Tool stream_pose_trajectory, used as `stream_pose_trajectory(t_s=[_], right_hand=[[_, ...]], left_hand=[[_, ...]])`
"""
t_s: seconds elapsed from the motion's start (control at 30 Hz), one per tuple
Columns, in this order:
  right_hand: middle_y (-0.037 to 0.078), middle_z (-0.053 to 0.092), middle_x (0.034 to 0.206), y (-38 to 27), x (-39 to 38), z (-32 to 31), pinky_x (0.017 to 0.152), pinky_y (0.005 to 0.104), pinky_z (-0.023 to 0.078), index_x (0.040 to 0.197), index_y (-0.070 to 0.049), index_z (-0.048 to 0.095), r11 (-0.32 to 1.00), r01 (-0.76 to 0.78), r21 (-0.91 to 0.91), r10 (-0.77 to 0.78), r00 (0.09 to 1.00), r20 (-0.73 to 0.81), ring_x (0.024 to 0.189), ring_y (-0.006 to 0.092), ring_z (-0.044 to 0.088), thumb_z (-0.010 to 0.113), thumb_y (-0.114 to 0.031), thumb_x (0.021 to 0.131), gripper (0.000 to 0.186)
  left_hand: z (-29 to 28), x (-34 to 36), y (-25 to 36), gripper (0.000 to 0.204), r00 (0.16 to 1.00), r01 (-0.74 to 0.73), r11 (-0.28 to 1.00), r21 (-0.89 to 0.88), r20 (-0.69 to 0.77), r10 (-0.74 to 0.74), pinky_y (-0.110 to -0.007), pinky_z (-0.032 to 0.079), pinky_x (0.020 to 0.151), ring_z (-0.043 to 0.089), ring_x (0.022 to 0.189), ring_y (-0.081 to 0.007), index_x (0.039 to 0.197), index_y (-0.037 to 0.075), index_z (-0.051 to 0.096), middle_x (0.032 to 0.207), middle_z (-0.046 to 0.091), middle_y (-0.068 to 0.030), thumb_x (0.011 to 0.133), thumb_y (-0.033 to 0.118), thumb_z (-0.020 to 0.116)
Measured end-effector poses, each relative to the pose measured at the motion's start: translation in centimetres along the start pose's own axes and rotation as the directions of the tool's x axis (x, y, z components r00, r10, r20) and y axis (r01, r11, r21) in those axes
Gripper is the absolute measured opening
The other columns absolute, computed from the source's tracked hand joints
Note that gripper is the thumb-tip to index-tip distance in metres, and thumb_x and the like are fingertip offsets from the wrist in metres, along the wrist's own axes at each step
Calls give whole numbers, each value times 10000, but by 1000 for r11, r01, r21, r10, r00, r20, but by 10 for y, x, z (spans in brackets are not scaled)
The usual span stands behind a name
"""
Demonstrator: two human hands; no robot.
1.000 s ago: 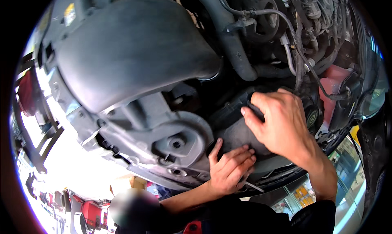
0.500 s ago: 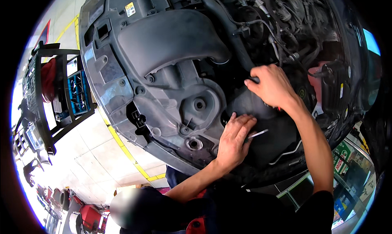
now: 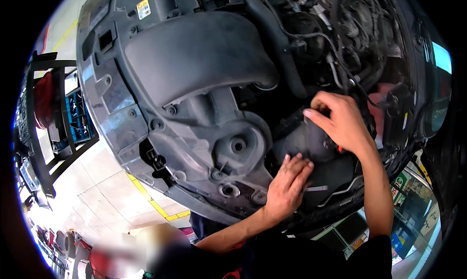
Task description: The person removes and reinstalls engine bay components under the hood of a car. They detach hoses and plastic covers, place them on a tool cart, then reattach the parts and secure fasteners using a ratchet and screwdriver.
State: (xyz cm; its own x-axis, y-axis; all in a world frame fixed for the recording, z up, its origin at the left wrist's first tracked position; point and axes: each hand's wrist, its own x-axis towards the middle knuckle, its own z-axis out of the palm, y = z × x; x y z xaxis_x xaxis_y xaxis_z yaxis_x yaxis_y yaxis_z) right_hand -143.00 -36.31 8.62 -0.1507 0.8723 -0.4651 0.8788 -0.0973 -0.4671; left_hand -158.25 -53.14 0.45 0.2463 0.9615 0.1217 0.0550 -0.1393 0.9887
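Observation:
My left hand (image 3: pixel 291 186) lies low in the engine bay, fingers stretched over a dark plastic housing (image 3: pixel 304 143). A slim metal shaft (image 3: pixel 318 188) juts from under its palm; the rest of this tool is hidden. Farther right, my right hand (image 3: pixel 340 119) has its thumb and curled fingers at the upper edge of that housing, by a black tubular part (image 3: pixel 291 123). Its fingertips are partly hidden, though they look closed on the edge. A small red piece (image 3: pixel 339 148) shows beside the right wrist.
A large black moulded cover (image 3: pixel 199 55) spans the bay's left. Hoses and wiring (image 3: pixel 357 40) crowd the upper right, above a reddish reservoir (image 3: pixel 384 101). A tool cart (image 3: pixel 61 118) stands at far left on the tiled floor. A metal rod (image 3: pixel 340 191) lies near the front right edge.
The view has shifted, so the engine bay sits lower. My right hand has moved down along the housing. The metal shaft in my left hand has turned nearly level.

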Motion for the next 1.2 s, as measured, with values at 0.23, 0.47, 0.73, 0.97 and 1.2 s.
stream_pose_trajectory(t_s=[0.23,0.47,0.73,0.97,1.2], right_hand=[[155,701,986,-3,-68,-12,863,342,523,1020,48,681,998,-19,-59,-9,902,-431,943,262,680,671,8,911,117],[147,636,1093,-21,-173,58,897,327,511,1181,63,609,874,17,485,299,769,-565,977,204,635,560,-39,1018,198],[153,615,1286,-117,-174,170,1025,345,463,1432,26,464,438,183,880,105,962,-253,1177,208,603,548,-164,1061,424],[9,543,814,-176,-132,214,594,263,395,1280,-25,543,576,158,802,8,980,-199,656,88,477,494,-298,1102,329],[46,550,727,-223,-78,240,611,327,427,1157,-2,570,578,12,816,270,941,-205,636,142,519,478,-255,1101,274]], left_hand=[[-5,-5,-12,484,998,-48,994,-99,-48,44,-533,493,1085,662,1151,-352,1198,-9,639,1187,675,-178,737,-29,788],[-5,-1,0,418,997,-54,995,-86,-63,49,-537,465,1118,642,1149,-359,1174,-31,624,1161,644,-199,782,2,764],[-113,-19,38,372,984,180,928,-325,52,-172,-367,482,1007,616,1182,-287,1313,5,593,1288,633,-160,1058,274,567],[-216,-34,32,500,811,578,629,-520,274,-517,-311,480,986,613,1103,-149,1366,-15,553,1198,675,-95,1115,399,429],[-280,26,-29,262,828,560,764,-321,247,-504,-251,481,739,589,782,-76,1007,-26,712,827,692,-15,1040,221,629]])
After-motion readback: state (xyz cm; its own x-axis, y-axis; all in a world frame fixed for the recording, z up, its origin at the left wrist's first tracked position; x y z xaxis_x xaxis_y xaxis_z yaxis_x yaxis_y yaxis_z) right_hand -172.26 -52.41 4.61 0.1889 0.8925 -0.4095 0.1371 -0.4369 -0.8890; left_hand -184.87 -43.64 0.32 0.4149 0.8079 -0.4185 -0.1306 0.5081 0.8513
